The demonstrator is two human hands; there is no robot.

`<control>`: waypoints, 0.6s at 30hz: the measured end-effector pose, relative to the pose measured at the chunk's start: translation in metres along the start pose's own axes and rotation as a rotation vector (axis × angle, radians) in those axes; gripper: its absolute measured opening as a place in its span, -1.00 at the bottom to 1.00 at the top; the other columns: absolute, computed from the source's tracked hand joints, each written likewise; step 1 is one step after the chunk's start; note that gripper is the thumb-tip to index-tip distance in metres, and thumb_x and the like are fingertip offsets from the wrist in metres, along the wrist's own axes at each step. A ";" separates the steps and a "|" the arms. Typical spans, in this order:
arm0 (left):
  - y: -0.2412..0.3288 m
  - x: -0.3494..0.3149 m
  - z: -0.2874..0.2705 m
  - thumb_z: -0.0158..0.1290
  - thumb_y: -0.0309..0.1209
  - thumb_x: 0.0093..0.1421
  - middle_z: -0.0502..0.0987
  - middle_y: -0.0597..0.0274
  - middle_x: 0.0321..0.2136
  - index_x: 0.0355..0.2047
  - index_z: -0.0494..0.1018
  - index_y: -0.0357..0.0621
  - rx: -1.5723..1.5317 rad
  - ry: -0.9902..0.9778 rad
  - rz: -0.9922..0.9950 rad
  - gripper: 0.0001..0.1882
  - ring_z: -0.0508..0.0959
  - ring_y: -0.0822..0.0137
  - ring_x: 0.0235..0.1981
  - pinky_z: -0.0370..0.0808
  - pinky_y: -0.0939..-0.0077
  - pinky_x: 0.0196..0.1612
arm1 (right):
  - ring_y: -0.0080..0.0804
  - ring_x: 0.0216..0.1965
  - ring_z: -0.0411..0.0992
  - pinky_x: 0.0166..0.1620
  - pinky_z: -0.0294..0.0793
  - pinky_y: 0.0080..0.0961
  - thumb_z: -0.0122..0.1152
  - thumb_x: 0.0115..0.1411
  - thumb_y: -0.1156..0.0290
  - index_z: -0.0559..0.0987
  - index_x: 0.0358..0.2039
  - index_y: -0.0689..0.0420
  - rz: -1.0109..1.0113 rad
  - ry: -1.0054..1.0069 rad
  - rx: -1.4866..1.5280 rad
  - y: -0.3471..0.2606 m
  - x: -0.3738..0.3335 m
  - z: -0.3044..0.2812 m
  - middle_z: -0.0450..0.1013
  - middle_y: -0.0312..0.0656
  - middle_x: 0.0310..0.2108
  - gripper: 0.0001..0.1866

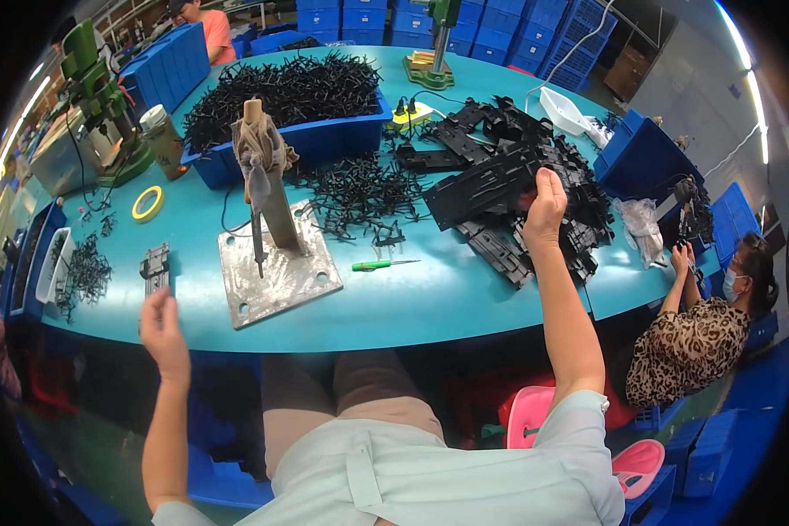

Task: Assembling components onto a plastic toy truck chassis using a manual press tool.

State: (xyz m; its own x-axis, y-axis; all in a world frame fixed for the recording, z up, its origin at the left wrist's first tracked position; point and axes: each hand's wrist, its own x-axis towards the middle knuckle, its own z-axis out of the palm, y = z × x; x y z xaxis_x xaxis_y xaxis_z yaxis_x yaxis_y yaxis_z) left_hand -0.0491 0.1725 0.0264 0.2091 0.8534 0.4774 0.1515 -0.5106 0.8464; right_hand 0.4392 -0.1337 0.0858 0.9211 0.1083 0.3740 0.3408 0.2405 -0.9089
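A long black plastic panel is lying just left of the right hand, between the two hands but far nearer the right one. Its long axis is slanting from the right fingers leftward and a little back toward the body, so its free end is pointing roughly to the space between the hands. The right hand is standing at the panel's right end, fingers raised and close together; whether they are gripping the panel or only touching it, I cannot tell.

The left hand is hovering well apart from the right, fingers loosely bent, with nothing showing in them. Just beyond its fingertips a small dark part is lying with its long axis running away from that hand; contact between them is too blurred to judge.

Around the right hand, a heap of black panels is spreading beyond and beneath the long one. Between the hands, a metal stand is rising from the table, nearer the left, and a green screwdriver is lying to its right. Farther out beyond both hands, a blue bin is holding piled black pieces.
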 end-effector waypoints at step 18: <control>0.097 -0.130 0.060 0.11 -0.45 0.06 0.41 0.01 -0.01 0.20 0.12 -0.27 -1.225 -0.907 -1.114 -0.30 0.48 0.18 -0.07 0.47 0.19 -0.09 | -0.53 -0.54 0.39 -0.48 0.42 -0.60 -0.06 0.26 0.24 0.44 -0.38 0.17 0.731 -0.829 0.009 -0.021 -0.187 0.044 0.42 -0.24 -0.51 -0.75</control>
State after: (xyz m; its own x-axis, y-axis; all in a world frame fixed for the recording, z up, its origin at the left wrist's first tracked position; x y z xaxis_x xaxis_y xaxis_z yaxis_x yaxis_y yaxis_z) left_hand -0.0039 0.0062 0.0324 0.9537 0.1822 -0.2394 -0.0351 0.8576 0.5130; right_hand 0.2516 -0.1161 0.0434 0.4871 0.8391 -0.2423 -0.2392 -0.1386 -0.9610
